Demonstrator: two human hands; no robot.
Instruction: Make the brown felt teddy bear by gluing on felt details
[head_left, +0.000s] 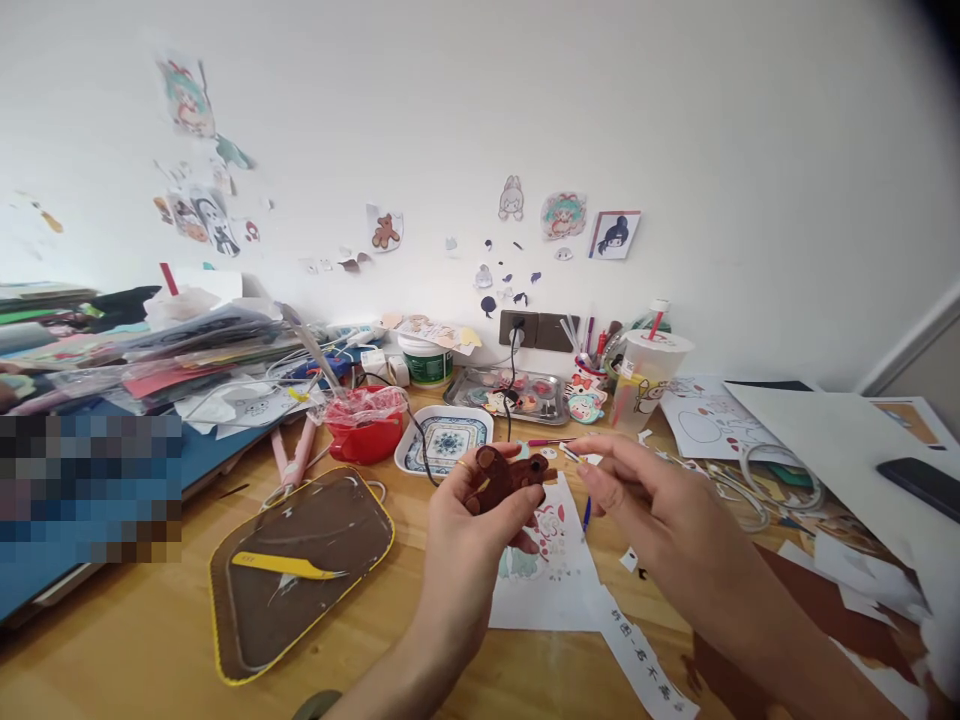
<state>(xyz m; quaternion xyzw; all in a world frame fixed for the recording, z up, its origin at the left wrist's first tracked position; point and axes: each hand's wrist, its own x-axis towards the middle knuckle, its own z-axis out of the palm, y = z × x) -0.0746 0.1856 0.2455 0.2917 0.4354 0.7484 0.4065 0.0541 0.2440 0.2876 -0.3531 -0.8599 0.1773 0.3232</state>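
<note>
My left hand is closed around a dark brown bear-shaped figure, held between thumb and fingers above the table. A round ear and a dark round spot show on the figure; my fingers cover part of it. Just to the right, my right hand pinches a small white piece with thumb and forefinger. The piece is too small to name and stays a little apart from the figure. Beneath both hands lies a white sheet with coloured drawings, and a paper strip with handwriting crosses its lower right corner.
Yellow tweezers rest on a brown yellow-edged tray at left. Behind are a red bowl, a patterned white tray, a metal tray and a plastic cup with a straw. Papers and cables crowd the right.
</note>
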